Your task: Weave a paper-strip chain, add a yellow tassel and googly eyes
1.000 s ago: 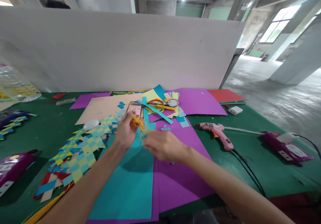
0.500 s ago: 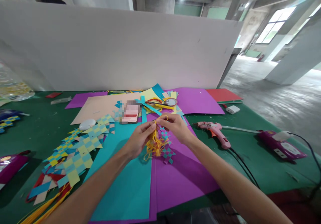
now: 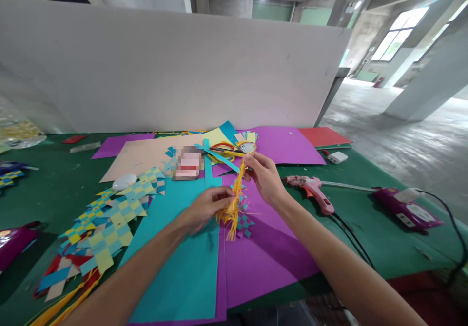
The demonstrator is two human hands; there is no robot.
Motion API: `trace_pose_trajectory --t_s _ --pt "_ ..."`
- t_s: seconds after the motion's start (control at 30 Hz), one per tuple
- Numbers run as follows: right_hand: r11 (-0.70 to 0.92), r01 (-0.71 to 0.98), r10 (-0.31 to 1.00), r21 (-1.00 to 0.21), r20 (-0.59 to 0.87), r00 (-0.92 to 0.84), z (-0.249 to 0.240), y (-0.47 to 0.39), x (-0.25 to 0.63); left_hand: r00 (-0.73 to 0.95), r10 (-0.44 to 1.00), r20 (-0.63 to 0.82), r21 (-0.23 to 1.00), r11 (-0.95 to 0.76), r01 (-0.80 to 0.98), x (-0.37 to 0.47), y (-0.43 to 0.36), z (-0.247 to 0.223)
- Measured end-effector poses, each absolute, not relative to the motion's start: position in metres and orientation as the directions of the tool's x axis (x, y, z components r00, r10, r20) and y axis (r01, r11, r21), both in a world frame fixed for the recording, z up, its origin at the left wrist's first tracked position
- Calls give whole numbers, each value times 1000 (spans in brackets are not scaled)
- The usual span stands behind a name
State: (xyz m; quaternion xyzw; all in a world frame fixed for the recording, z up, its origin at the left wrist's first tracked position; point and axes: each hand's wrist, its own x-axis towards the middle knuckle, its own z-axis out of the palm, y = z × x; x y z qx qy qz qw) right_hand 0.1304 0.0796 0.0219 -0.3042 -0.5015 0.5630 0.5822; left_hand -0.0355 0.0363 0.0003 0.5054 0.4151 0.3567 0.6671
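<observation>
A yellow tassel (image 3: pixel 234 209) of loose threads hangs in front of me, pinched near its top by my right hand (image 3: pixel 261 172). The thumb and fingers of my left hand (image 3: pixel 212 204) close on its threads lower down. Below the hands lie a teal sheet (image 3: pixel 175 267) and a purple sheet (image 3: pixel 263 267). A small woven paper piece (image 3: pixel 244 224) in teal and purple lies on the purple sheet, partly hidden behind the tassel. Scissors (image 3: pixel 230 150) and a roll of tape (image 3: pixel 247 147) sit just beyond my hands.
A pink glue gun (image 3: pixel 310 189) rests at the right, near a purple power strip (image 3: pixel 405 211) with cables. Woven paper strips (image 3: pixel 117 219) and more yellow tassels (image 3: pixel 66 304) lie at the left. Behind the blurred phone (image 3: pixel 188 165) stands a white partition (image 3: pixel 175 72).
My right hand has moved slightly right and up, drawing the tassel out longer and straighter. My left hand has shifted down from its top to its lower threads.
</observation>
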Motion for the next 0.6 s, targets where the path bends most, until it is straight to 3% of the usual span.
trace_pose_trajectory --t_s 0.17,0.4,0.6 --pt "107 -348 968 -931 177 -177 23 78 132 369 919 -138 977 187 -101 -37 39 -2" --pt "59 -96 756 -994 107 -646 20 80 140 409 907 -94 947 208 -243 -41 39 3" --pt "28 -116 775 -993 95 -625 21 84 147 311 948 -62 947 154 -282 -44 41 7"
